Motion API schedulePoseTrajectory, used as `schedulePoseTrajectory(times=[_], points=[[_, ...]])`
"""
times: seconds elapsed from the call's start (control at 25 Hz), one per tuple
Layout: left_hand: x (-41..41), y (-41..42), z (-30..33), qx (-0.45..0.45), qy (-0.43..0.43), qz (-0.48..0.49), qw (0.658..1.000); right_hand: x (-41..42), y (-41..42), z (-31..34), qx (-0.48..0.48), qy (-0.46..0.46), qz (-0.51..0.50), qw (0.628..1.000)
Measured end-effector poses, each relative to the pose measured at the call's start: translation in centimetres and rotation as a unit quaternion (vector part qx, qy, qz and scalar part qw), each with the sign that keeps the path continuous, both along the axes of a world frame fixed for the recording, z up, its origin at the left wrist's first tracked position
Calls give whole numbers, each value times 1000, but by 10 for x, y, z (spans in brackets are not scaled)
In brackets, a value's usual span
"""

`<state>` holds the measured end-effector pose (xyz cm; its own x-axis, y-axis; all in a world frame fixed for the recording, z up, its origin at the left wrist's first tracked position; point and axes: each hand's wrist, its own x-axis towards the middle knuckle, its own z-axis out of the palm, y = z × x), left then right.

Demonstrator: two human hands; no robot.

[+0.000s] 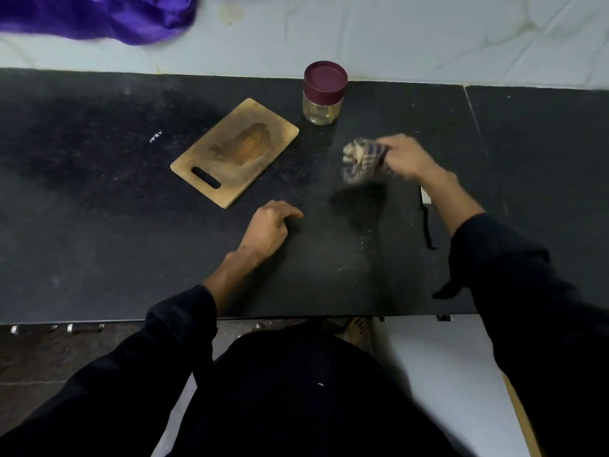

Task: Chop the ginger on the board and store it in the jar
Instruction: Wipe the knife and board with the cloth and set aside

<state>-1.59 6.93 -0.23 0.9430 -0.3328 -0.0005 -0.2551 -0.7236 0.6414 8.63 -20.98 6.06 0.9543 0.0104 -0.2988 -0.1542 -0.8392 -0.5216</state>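
Checked cloth (pixel 361 159), blurred, was gripped in my right hand (pixel 407 156) above the black table (pixel 99 192). Left hand (pixel 270 225) rested there, loosely curled, holding nothing. Beyond: bare wooden board (pixel 235 151); lidded jar (pixel 324 92) just beside it.

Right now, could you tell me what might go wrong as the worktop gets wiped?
The right hand swings a checked cloth close to the jar; a wide sweep might knock it over. A knife seems to lie partly hidden under that forearm, so the arm could brush it.
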Motion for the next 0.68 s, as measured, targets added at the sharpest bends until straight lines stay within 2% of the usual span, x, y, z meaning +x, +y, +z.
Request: schedulePoseTrajectory(times=[0.08,0.16,0.28,0.48,0.68], points=[[2,-6,1,1,9,3,1000,17,-10,-15,-41,-2,-17,999],[5,-13,0,5,20,-3,1000,11,-5,-41,-64,40,-15,997],[6,-22,-7,2,23,-10,1000,-15,15,-70,-79,53,33,995],[-3,-44,-14,-28,10,125,992,-84,36,-64,-76,76,125,986],[-13,-77,-19,-5,3,29,1000,-156,15,-53,-116,103,241,958]])
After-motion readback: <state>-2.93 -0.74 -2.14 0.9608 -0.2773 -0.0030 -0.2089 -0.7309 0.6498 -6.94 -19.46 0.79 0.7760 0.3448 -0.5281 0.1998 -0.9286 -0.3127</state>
